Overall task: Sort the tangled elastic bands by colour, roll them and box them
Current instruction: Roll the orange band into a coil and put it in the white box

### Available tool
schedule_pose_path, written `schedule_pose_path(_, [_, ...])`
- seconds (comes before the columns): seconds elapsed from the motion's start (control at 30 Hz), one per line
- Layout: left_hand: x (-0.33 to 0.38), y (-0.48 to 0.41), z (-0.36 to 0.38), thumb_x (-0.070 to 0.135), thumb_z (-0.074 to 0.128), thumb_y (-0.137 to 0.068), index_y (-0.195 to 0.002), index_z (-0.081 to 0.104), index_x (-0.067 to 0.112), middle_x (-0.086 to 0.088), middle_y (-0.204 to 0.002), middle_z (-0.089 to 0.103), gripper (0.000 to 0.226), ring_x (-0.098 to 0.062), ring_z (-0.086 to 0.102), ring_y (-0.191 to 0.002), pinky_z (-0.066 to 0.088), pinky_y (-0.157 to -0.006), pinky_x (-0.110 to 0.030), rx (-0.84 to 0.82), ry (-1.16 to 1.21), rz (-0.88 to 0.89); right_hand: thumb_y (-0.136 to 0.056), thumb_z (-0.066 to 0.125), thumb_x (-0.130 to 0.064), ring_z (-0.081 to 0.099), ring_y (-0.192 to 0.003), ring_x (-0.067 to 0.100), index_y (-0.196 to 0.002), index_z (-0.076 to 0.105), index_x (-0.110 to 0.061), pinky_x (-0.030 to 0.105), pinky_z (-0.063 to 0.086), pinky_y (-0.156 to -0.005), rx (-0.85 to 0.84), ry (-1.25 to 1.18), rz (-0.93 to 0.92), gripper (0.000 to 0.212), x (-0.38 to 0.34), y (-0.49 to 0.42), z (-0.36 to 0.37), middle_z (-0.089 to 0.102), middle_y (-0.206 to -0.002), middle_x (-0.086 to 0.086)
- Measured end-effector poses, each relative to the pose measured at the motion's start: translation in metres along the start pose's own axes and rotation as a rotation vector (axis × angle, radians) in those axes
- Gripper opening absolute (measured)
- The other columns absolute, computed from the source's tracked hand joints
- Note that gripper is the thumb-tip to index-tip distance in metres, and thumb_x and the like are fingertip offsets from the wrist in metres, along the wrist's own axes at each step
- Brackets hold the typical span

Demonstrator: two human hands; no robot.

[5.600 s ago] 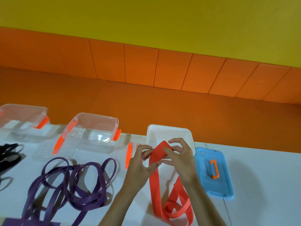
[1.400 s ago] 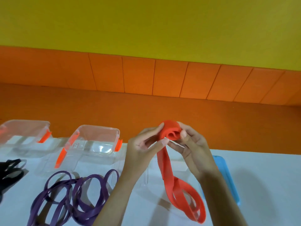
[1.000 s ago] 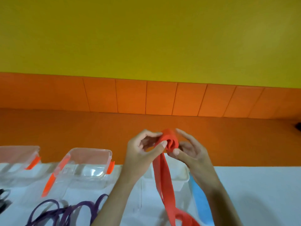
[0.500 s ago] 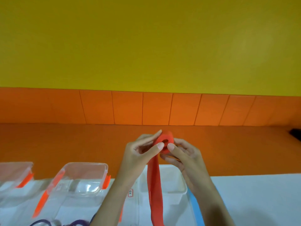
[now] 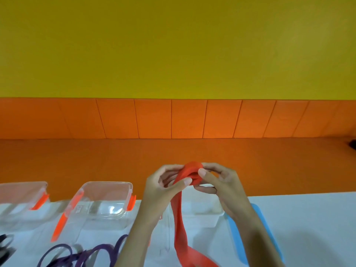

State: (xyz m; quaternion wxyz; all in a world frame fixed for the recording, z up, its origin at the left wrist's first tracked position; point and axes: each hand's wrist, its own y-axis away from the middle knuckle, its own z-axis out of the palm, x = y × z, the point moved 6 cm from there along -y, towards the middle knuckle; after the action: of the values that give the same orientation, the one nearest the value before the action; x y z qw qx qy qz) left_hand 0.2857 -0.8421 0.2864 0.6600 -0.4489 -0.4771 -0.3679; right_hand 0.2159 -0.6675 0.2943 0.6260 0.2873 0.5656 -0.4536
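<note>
— What are the hands doing in the head view?
— The left hand [image 5: 161,187] and the right hand [image 5: 225,187] are meeting in the air, and both are pinching the red band [image 5: 178,218]. Its top end is sitting wound into a small roll [image 5: 192,170] between the thumbs and fingers.
— And the rest of the band?
— It is hanging straight down between the wrists and running out at the bottom edge, over the table [image 5: 308,218].
— What is lying under the hands?
— A white box [image 5: 200,218] is sitting right below them, partly behind the band. A blue lid [image 5: 258,228] is lying under the right forearm, just beside that box.
— And out to the left?
— A clear box [image 5: 107,199] with orange clips is standing left of the left hand. A second clear box [image 5: 21,191] is standing further left, cut by the edge. Purple bands [image 5: 81,255] are lying loose left of the left forearm, nearer the person. A black band [image 5: 4,245] is peeking in at the far left edge.
</note>
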Motion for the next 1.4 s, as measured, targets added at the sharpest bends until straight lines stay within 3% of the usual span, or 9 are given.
schedule_pose_path(0.2, [0.012, -0.003, -0.010, 0.034, 0.099, -0.070, -0.108, 0.084, 0.034, 0.003, -0.108, 0.083, 0.041, -0.016, 0.079, -0.104, 0.060, -0.085, -0.020, -0.048, -0.050, -0.012, -0.084, 0.084, -0.039, 0.077, -0.107, 0.038, -0.116, 0.078, -0.016, 0.041, 0.066, -0.083, -0.090, -0.054, 0.041, 0.039, 0.017, 0.009, 0.007, 0.077, -0.117, 0.016])
schedule_pose_path(0.37, [0.019, -0.004, -0.005, 0.018, 0.097, -0.076, -0.110, 0.077, 0.031, -0.001, -0.107, 0.083, 0.042, -0.018, 0.080, -0.101, 0.062, -0.081, -0.022, -0.078, -0.061, 0.004, -0.079, 0.092, -0.033, 0.080, -0.097, 0.034, -0.113, 0.080, -0.024, 0.037, 0.067, -0.077, -0.106, 0.119, 0.031, 0.037, -0.005, 0.004, -0.003, 0.078, -0.109, 0.009])
schedule_pose_path(0.53, [0.015, -0.007, 0.002, 0.037, 0.096, -0.068, -0.113, 0.078, 0.030, -0.002, -0.113, 0.082, 0.050, -0.018, 0.078, -0.109, 0.060, -0.086, -0.021, -0.105, 0.013, -0.031, -0.077, 0.093, -0.023, 0.079, -0.099, 0.036, -0.108, 0.082, -0.016, 0.034, 0.066, -0.078, -0.038, 0.029, -0.010, 0.034, -0.010, 0.003, -0.009, 0.079, -0.110, 0.015])
schedule_pose_path(0.67, [0.004, -0.008, -0.001, 0.046, 0.094, -0.065, -0.116, 0.082, 0.029, 0.001, -0.116, 0.081, 0.056, -0.016, 0.075, -0.113, 0.060, -0.090, -0.023, -0.052, 0.026, -0.056, -0.072, 0.095, -0.034, 0.078, -0.105, 0.036, -0.110, 0.082, -0.014, 0.033, 0.065, -0.080, 0.005, -0.136, -0.010, 0.045, 0.000, 0.004, -0.004, 0.078, -0.115, 0.021])
schedule_pose_path(0.87, [0.022, -0.012, -0.004, 0.041, 0.088, -0.081, -0.120, 0.080, 0.035, 0.007, -0.116, 0.081, 0.040, -0.011, 0.074, -0.112, 0.057, -0.090, -0.017, -0.097, -0.077, 0.028, -0.080, 0.090, -0.044, 0.075, -0.114, 0.033, -0.127, 0.073, -0.028, 0.041, 0.065, -0.087, -0.064, -0.029, -0.072, 0.052, 0.003, 0.005, 0.009, 0.077, -0.123, 0.012])
schedule_pose_path(0.93, [0.029, -0.013, -0.004, 0.037, 0.086, -0.085, -0.121, 0.079, 0.034, 0.008, -0.117, 0.080, 0.037, -0.010, 0.074, -0.112, 0.056, -0.091, -0.017, -0.104, -0.097, 0.084, -0.084, 0.087, -0.038, 0.076, -0.112, 0.033, -0.128, 0.069, -0.030, 0.043, 0.065, -0.087, -0.124, 0.031, -0.081, 0.048, -0.002, 0.003, 0.011, 0.078, -0.120, 0.013])
schedule_pose_path(1.07, [0.030, -0.007, 0.000, 0.039, 0.090, -0.074, -0.115, 0.078, 0.033, 0.002, -0.111, 0.082, 0.043, -0.014, 0.077, -0.106, 0.059, -0.085, -0.019, 0.053, 0.043, 0.114, -0.083, 0.087, -0.031, 0.077, -0.108, 0.034, -0.121, 0.072, -0.025, 0.042, 0.065, -0.090, -0.088, 0.044, -0.138, 0.042, -0.013, -0.001, 0.011, 0.080, -0.114, 0.014])
schedule_pose_path(1.27, [0.025, -0.005, -0.002, 0.043, 0.091, -0.070, -0.113, 0.082, 0.039, 0.006, -0.114, 0.082, 0.045, -0.010, 0.076, -0.111, 0.058, -0.087, -0.016, 0.085, 0.100, 0.083, -0.084, 0.085, -0.026, 0.075, -0.111, 0.036, -0.117, 0.076, -0.013, 0.036, 0.063, -0.091, -0.066, -0.249, -0.087, 0.037, 0.004, -0.003, 0.024, 0.077, -0.116, 0.020])
schedule_pose_path(1.4, [0.026, -0.005, -0.010, 0.040, 0.091, -0.073, -0.117, 0.081, 0.036, 0.007, -0.113, 0.082, 0.045, -0.011, 0.076, -0.110, 0.059, -0.088, -0.017, 0.101, 0.017, 0.110, -0.082, 0.086, -0.032, 0.072, -0.110, 0.021, -0.117, 0.078, -0.021, 0.029, 0.060, -0.088, -0.111, -0.008, 0.008, 0.037, 0.007, -0.003, 0.023, 0.077, -0.117, 0.006])
